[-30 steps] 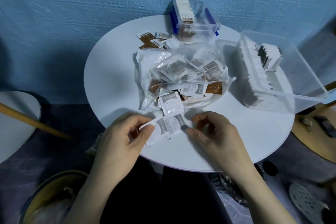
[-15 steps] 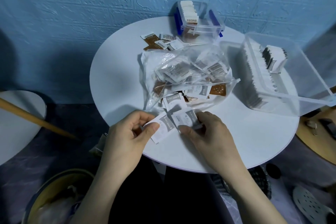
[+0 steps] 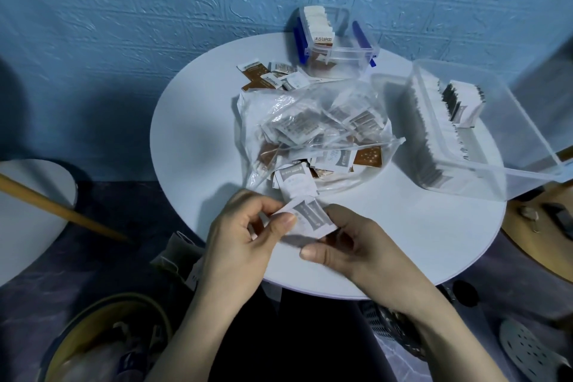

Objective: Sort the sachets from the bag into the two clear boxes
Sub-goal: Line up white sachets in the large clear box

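White sachets [image 3: 308, 216] held between both hands over the near table [image 3: 198, 146] edge, pinched at one end by the left hand [image 3: 245, 245], gripped at the other by the right hand [image 3: 350, 248], bag [image 3: 313, 130] just beyond, small box [image 3: 335, 37] at the back, large box [image 3: 483, 130] to the right.

White table [image 3: 198, 146]; blue wall [image 3: 124, 9]; brown, white sachets [image 3: 367, 156].

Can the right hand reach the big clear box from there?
Probably yes. The right hand grips white sachets, but bare table lies between it and the big clear box.
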Tool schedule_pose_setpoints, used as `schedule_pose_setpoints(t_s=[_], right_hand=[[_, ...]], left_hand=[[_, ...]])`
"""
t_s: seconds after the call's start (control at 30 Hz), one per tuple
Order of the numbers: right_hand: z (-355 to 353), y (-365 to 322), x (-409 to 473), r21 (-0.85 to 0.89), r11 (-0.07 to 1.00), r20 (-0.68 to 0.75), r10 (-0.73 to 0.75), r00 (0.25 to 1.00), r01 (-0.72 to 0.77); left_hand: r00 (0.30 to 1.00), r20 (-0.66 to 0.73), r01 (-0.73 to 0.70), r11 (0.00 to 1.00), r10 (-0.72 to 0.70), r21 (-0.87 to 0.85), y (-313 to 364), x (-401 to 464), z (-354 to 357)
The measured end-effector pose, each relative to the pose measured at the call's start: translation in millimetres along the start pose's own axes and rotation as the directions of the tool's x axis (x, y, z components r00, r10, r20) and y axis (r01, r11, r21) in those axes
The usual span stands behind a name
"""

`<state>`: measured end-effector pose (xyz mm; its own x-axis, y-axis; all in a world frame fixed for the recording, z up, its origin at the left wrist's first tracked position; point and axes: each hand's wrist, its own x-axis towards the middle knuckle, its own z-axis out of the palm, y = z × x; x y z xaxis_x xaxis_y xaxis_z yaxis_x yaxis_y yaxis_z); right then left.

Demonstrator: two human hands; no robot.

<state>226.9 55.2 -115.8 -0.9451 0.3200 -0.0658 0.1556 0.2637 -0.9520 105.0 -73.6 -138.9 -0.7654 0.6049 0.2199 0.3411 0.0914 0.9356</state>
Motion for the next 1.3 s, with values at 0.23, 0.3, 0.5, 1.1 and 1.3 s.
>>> schedule_pose_setpoints(t_s=[0.23, 0.3, 0.5, 1.1, 1.3], right_hand=[[10.2, 11.8, 1.5, 0.231, 0.966, -0.259, -0.058, 0.964, 0.120], [9.8, 9.6, 2.0, 0.258, 0.954, -0.270, -0.080, 0.959, 0.152], [9.0, 6.4, 7.7, -0.361, 0.923, -0.209, -0.217, 0.954, 0.131], [20.0, 5.3, 53.5, -0.601, 0.773, -0.498, -0.162, 0.852, -0.204], [5.2, 8.1, 37.5, -0.231, 0.973, -0.513, -0.106, 0.852, -0.018]], left_hand=[[0.997, 0.076, 0.031, 0.999, -0.032, 0.009, 0.0, -6.9, 0.1], [0.995, 0.095, 0.016, 0.998, -0.022, 0.063, 0.0, -8.6, -1.3], [0.996, 0.051, -0.073, 0.987, 0.067, 0.142, -1.8, -1.5, -13.0], [0.995, 0.098, -0.016, 0.996, 0.007, 0.089, -23.4, 2.1, -20.4], [0.995, 0.100, 0.009, 0.997, -0.017, 0.083, -25.4, 2.9, -21.9]])
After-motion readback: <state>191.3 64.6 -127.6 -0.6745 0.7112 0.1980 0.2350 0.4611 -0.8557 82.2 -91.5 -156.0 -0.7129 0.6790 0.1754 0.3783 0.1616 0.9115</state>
